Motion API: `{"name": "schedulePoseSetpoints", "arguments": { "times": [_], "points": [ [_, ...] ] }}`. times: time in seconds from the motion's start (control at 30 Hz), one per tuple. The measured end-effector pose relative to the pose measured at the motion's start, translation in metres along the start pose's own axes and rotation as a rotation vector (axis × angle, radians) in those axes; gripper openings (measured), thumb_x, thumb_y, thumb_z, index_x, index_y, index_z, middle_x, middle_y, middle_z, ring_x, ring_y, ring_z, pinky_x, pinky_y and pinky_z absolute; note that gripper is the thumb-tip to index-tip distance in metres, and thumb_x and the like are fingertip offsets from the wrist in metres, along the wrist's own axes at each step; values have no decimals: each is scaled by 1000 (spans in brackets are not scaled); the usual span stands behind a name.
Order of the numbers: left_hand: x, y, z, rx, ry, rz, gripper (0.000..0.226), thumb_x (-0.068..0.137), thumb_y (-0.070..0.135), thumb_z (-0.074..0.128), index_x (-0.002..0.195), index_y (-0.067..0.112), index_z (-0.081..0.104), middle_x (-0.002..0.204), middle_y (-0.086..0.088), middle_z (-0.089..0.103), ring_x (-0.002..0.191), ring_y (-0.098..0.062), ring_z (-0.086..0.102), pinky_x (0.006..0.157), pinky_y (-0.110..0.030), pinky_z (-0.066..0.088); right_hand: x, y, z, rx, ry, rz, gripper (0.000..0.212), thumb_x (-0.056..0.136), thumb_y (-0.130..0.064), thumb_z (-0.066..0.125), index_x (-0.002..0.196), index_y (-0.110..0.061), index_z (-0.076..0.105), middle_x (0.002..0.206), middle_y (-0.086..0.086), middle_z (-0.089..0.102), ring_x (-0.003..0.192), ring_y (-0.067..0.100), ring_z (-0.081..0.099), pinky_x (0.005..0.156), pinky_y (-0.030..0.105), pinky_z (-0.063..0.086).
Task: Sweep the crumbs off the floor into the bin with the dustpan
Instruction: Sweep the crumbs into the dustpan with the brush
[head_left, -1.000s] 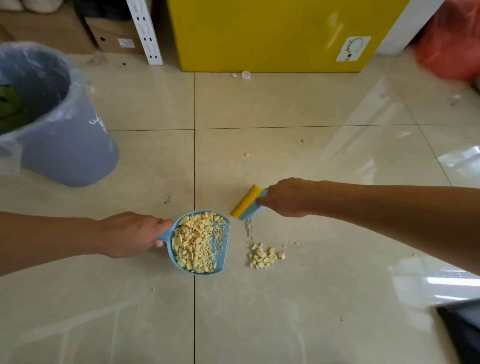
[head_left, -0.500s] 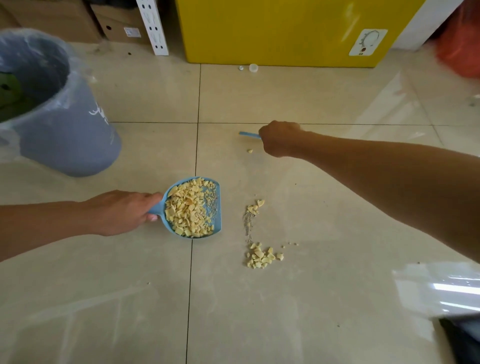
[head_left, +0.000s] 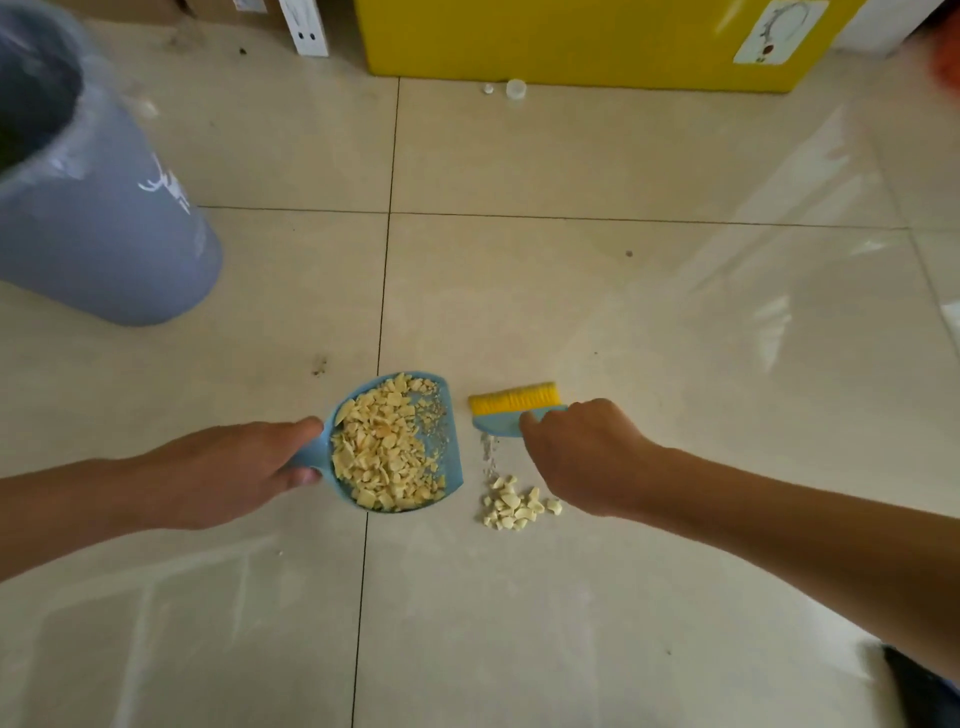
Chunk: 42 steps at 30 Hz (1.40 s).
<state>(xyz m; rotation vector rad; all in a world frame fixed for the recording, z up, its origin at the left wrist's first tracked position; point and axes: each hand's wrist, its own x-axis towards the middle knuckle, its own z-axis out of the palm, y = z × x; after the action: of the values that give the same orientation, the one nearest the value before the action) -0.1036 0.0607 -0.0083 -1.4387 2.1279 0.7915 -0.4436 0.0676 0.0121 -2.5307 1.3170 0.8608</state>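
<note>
My left hand (head_left: 228, 470) grips the handle of a small blue dustpan (head_left: 451, 470) that rests on the tiled floor, full of pale yellow crumbs (head_left: 384, 447). My right hand (head_left: 587, 454) holds a small blue brush with yellow bristles (head_left: 514, 400) just right of the pan's open edge. A little heap of crumbs (head_left: 514, 506) lies on the floor below the brush, with a thin trail of fine bits (head_left: 487, 452) leading up to it. The blue-grey bin (head_left: 98, 228), lined with a clear bag, stands at the far left.
A yellow cabinet (head_left: 571, 36) closes off the far side, with two small white caps (head_left: 511, 89) on the floor before it. White perforated posts (head_left: 306, 26) and cardboard boxes stand at the top left. A dark object (head_left: 919, 686) sits at the bottom right corner.
My right hand has come back from the far tile, bringing the brush down beside the dustpan above the crumb heap. The lone far crumb is no longer visible there. The dustpan stays put.
</note>
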Motion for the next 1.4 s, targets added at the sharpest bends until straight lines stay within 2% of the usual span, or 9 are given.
{"name": "schedulePoseSetpoints", "arguments": {
  "times": [0.13, 0.23, 0.3, 0.4, 0.77, 0.97, 1.07, 1.23, 1.4],
  "points": [
    [-8, 0, 19, 9, -83, 46, 23, 98, 51, 45, 107, 31, 39, 103, 12, 58, 89, -10, 58, 84, -31, 50, -23, 5, -2, 19, 173, 112, 22, 75, -18, 64, 97, -20, 61, 52, -2, 45, 40, 23, 50, 41, 24, 19],
    [-9, 5, 32, -10, -79, 93, 16, 97, 49, 45, 102, 35, 37, 101, 13, 57, 87, -9, 58, 81, -33, 52, -34, 29, -6, 61, 275, 243, 34, 91, -16, 40, 122, -23, 52, 71, 1, 56, 61, 30, 60, 50, 31, 30],
    [-10, 13, 38, -17, -59, 97, 15, 98, 47, 45, 102, 36, 36, 99, 14, 55, 86, -9, 57, 80, -33, 52, -33, 41, 1, 71, 318, 307, 34, 92, -16, 37, 123, -23, 51, 66, 0, 46, 57, 31, 51, 51, 31, 31],
    [-12, 24, 42, -77, -22, 68, 14, 98, 43, 48, 100, 36, 36, 92, 15, 52, 82, -9, 55, 77, -31, 50, -24, 31, 22, 84, 275, 303, 32, 91, -16, 39, 120, -21, 53, 78, 2, 61, 64, 30, 63, 51, 30, 32],
    [-21, 22, 54, -131, 19, 48, 18, 97, 41, 53, 97, 31, 38, 90, 10, 54, 80, -14, 54, 69, -31, 48, -39, -41, 43, 60, 224, 101, 29, 58, -9, 69, 86, -15, 67, 40, -3, 47, 26, 24, 37, 47, 18, 0],
    [-27, 14, 57, -52, -20, 94, 16, 97, 41, 53, 104, 31, 42, 95, 15, 52, 84, -11, 55, 72, -29, 48, -75, -7, 34, 133, 249, 213, 48, 92, -16, 39, 137, -30, 43, 81, 4, 66, 71, 32, 68, 54, 30, 33],
    [-21, 13, 55, -15, -44, 92, 16, 97, 41, 52, 98, 32, 39, 91, 14, 52, 80, -10, 54, 66, -27, 42, -92, 23, 29, 267, 161, 420, 37, 94, -15, 36, 126, -27, 50, 68, 0, 52, 62, 27, 60, 53, 32, 39],
    [-11, 16, 53, 37, -63, 78, 19, 97, 40, 53, 106, 25, 44, 103, 9, 57, 90, -15, 56, 76, -31, 46, -93, 15, 33, 693, -134, 464, 52, 83, -1, 36, 127, -26, 47, 50, 2, 65, 40, 15, 63, 55, 34, 58],
    [-4, 17, 52, 105, -78, 86, 23, 97, 42, 51, 111, 25, 44, 111, 6, 59, 91, -16, 55, 74, -30, 42, -69, -13, 24, 774, -78, 473, 43, 80, -2, 33, 118, -16, 47, 57, 2, 69, 41, 10, 64, 53, 28, 55]
  ]
}}
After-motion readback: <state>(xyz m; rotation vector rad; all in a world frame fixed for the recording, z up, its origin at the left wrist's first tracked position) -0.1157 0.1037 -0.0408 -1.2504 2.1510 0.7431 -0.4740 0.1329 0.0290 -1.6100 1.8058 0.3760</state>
